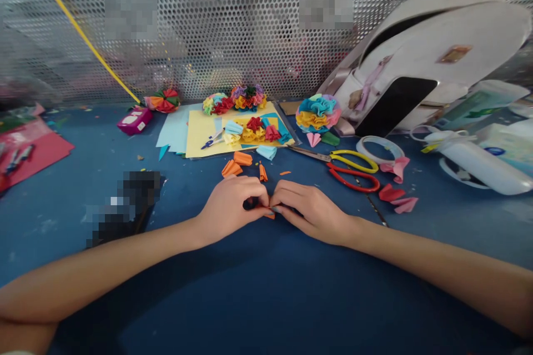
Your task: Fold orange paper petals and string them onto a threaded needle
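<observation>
My left hand (233, 205) and my right hand (312, 211) meet at the fingertips over the blue table. Pinched between them is a small piece of orange paper (270, 215), mostly covered by the fingers. Just beyond my left hand lie several folded orange paper pieces (242, 158). A folded light-blue paper piece (266, 152) rests near them. Scissors (353, 169) with one yellow and one red handle lie open beyond my right hand.
Yellow paper sheets (204, 133) carry folded paper pieces and a compass-like tool. Paper flowers (318, 112) stand along the perforated metal screen (250, 28). A pale backpack (433, 39) with a phone (397, 105), a tape roll (381, 150) and a white cylinder (491, 166) are right; a dark object (129, 205) is left.
</observation>
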The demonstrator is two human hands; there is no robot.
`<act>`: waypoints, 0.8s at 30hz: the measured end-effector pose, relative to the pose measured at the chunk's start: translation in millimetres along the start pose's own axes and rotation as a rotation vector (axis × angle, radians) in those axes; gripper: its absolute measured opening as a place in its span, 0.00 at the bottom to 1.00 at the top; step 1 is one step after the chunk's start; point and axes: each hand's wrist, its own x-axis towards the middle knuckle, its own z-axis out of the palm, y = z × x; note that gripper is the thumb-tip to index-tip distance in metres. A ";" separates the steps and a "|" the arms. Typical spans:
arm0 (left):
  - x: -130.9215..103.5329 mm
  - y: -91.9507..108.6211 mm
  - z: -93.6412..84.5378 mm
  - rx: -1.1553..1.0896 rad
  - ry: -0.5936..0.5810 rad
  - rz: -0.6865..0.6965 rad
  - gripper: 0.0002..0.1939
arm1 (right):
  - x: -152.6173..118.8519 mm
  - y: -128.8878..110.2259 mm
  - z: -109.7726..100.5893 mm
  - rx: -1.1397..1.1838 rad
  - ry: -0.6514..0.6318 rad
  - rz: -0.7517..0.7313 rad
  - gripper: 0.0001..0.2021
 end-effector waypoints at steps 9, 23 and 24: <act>2.1 4.0 -4.1 -0.177 -0.025 -0.114 0.08 | -0.5 2.1 -1.6 0.033 0.004 0.023 0.09; 5.6 -1.1 -5.1 -0.281 -0.026 -0.134 0.08 | -1.3 5.0 -2.9 0.148 0.135 0.086 0.07; 5.7 -1.6 -4.9 -0.286 -0.023 -0.137 0.09 | -1.1 5.0 -3.0 0.148 0.135 0.083 0.07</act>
